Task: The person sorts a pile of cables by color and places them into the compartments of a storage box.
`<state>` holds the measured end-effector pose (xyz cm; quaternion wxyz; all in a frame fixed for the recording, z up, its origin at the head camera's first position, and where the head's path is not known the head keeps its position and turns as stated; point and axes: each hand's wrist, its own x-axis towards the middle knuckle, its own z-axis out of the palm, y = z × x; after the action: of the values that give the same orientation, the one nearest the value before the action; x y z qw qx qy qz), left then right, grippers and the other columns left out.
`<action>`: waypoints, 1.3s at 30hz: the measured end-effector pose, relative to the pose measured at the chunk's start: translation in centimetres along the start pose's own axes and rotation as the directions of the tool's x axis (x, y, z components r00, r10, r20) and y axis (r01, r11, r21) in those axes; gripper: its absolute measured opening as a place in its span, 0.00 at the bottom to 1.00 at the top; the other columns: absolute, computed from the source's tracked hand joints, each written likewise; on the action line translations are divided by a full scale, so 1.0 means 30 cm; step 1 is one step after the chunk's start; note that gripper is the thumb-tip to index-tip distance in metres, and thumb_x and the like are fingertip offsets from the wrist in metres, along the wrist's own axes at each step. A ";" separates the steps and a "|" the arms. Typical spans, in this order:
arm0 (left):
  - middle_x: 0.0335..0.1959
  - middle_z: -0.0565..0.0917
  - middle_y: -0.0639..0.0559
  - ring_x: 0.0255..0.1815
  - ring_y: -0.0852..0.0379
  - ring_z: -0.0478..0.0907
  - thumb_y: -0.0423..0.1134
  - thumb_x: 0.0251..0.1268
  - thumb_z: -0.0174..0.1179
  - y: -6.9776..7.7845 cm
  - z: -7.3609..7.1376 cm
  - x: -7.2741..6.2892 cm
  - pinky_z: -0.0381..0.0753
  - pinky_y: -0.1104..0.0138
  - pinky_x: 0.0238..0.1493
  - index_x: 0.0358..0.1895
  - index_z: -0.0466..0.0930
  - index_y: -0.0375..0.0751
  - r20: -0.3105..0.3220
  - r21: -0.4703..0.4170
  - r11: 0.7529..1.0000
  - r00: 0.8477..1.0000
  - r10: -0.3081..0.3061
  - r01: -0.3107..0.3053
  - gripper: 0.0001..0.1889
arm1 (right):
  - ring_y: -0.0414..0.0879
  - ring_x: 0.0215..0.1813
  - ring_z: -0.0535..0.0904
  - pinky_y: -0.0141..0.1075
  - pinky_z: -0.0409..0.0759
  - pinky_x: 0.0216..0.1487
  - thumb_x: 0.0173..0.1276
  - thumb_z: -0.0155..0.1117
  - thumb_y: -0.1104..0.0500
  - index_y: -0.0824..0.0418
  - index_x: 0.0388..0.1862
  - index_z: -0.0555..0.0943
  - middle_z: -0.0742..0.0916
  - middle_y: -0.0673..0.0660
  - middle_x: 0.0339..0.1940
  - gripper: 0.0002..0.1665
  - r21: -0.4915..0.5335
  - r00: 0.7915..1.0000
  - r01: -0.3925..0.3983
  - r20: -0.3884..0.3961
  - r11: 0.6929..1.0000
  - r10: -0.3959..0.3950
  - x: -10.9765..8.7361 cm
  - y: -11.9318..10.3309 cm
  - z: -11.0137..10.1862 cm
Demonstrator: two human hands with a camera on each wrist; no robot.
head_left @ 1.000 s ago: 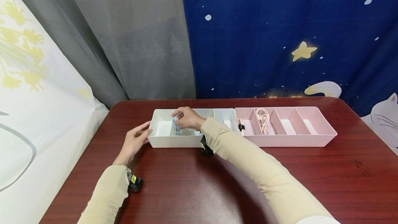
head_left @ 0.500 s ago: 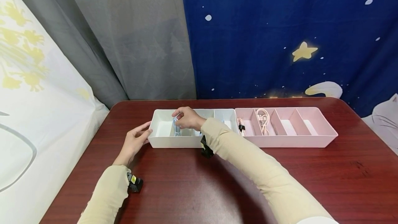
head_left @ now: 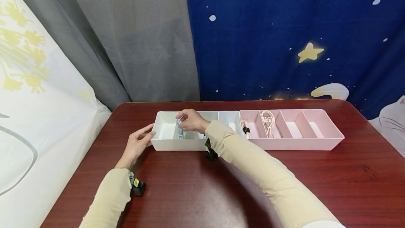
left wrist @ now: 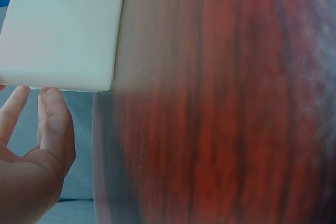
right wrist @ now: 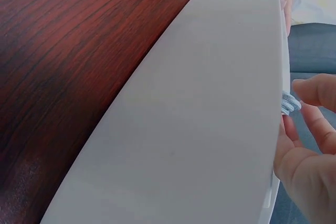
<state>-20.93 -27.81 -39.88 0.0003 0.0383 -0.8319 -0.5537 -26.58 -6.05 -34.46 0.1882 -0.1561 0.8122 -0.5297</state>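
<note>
A white divided organizer box lies on the table. My left hand rests its fingertips against the box's left end; the left wrist view shows those fingers fairly straight at the end wall. Over the box's left half, my right hand reaches in with bent fingers and holds a coiled light blue cable, which stands upright near the first divider. In the right wrist view the end of the cable shows between thumb and fingers above the rim. The exact finger contact is partly hidden.
A pink divided box adjoins the white one on the right. It contains a pale pink coiled cable and another bundle with a black strap. Curtains hang behind the dark red wooden table. Wrist cameras sit on both wrists.
</note>
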 end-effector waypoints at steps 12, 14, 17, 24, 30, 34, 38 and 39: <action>0.45 0.74 0.38 0.35 0.65 0.76 0.48 0.61 0.53 0.000 0.001 0.001 0.77 0.69 0.40 0.62 0.66 0.47 -0.003 -0.006 1.000 1.000 0.004 -0.004 0.25 | 0.46 0.37 0.72 0.34 0.79 0.34 0.54 0.58 0.73 0.69 0.47 0.74 0.75 0.61 0.41 0.19 -0.014 0.999 0.037 -0.011 0.999 -0.037 -0.002 0.012 0.004; 0.45 0.74 0.38 0.36 0.65 0.76 0.48 0.61 0.53 0.001 0.000 0.001 0.77 0.68 0.40 0.62 0.66 0.47 -0.002 -0.006 1.000 1.000 0.007 -0.007 0.25 | 0.46 0.37 0.72 0.34 0.79 0.34 0.54 0.57 0.73 0.69 0.48 0.74 0.75 0.61 0.41 0.19 -0.031 0.999 0.049 -0.008 0.998 -0.049 -0.005 0.011 0.005; 0.45 0.74 0.38 0.36 0.66 0.75 0.48 0.61 0.53 0.002 0.000 0.000 0.77 0.67 0.41 0.62 0.65 0.47 -0.001 -0.005 1.000 1.000 0.007 -0.007 0.26 | 0.47 0.39 0.72 0.33 0.79 0.34 0.55 0.58 0.73 0.69 0.48 0.74 0.75 0.61 0.41 0.20 -0.052 0.998 0.056 -0.008 0.997 -0.056 -0.007 0.008 0.006; 0.45 0.74 0.38 0.36 0.66 0.75 0.48 0.61 0.54 0.004 0.002 0.001 0.77 0.68 0.41 0.62 0.66 0.47 -0.002 -0.011 1.000 1.000 -0.002 0.002 0.26 | 0.49 0.45 0.73 0.31 0.78 0.33 0.55 0.58 0.72 0.68 0.47 0.75 0.76 0.61 0.43 0.19 -0.084 0.997 0.060 -0.038 0.995 -0.063 -0.011 0.004 0.010; 0.47 0.73 0.38 0.37 0.65 0.75 0.49 0.61 0.54 0.006 -0.002 0.001 0.77 0.70 0.40 0.62 0.66 0.47 0.006 -0.009 1.000 1.000 -0.003 0.003 0.26 | 0.50 0.48 0.73 0.30 0.78 0.33 0.55 0.58 0.72 0.68 0.47 0.75 0.76 0.61 0.44 0.18 -0.104 0.996 0.068 -0.052 0.992 -0.073 -0.010 0.005 0.012; 0.47 0.73 0.38 0.37 0.64 0.75 0.49 0.61 0.54 0.007 -0.002 0.001 0.77 0.69 0.40 0.62 0.66 0.47 0.007 -0.008 1.000 1.000 -0.001 0.001 0.26 | 0.50 0.49 0.73 0.30 0.78 0.33 0.55 0.59 0.72 0.67 0.48 0.75 0.76 0.61 0.45 0.19 -0.109 0.996 0.062 -0.053 0.992 -0.068 -0.011 0.003 0.012; 0.47 0.73 0.38 0.37 0.64 0.75 0.49 0.61 0.54 0.007 -0.002 0.001 0.77 0.69 0.41 0.62 0.66 0.47 0.007 -0.008 1.000 1.000 -0.001 0.001 0.26 | 0.50 0.50 0.73 0.30 0.78 0.34 0.56 0.58 0.72 0.67 0.49 0.74 0.76 0.62 0.47 0.19 -0.117 0.997 0.056 -0.048 0.992 -0.062 -0.012 0.001 0.012; 0.47 0.73 0.38 0.38 0.64 0.75 0.49 0.61 0.54 0.007 -0.001 0.001 0.77 0.69 0.41 0.62 0.66 0.47 0.008 -0.009 1.000 1.000 -0.002 0.002 0.26 | 0.50 0.51 0.73 0.30 0.77 0.34 0.56 0.58 0.72 0.67 0.49 0.74 0.76 0.62 0.47 0.19 -0.121 0.997 0.056 -0.048 0.991 -0.062 -0.012 0.001 0.012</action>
<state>-20.96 -27.77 -39.66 -0.0032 0.0369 -0.8293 -0.5576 -26.10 -6.17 -34.58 0.1418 -0.1772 0.8422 -0.4891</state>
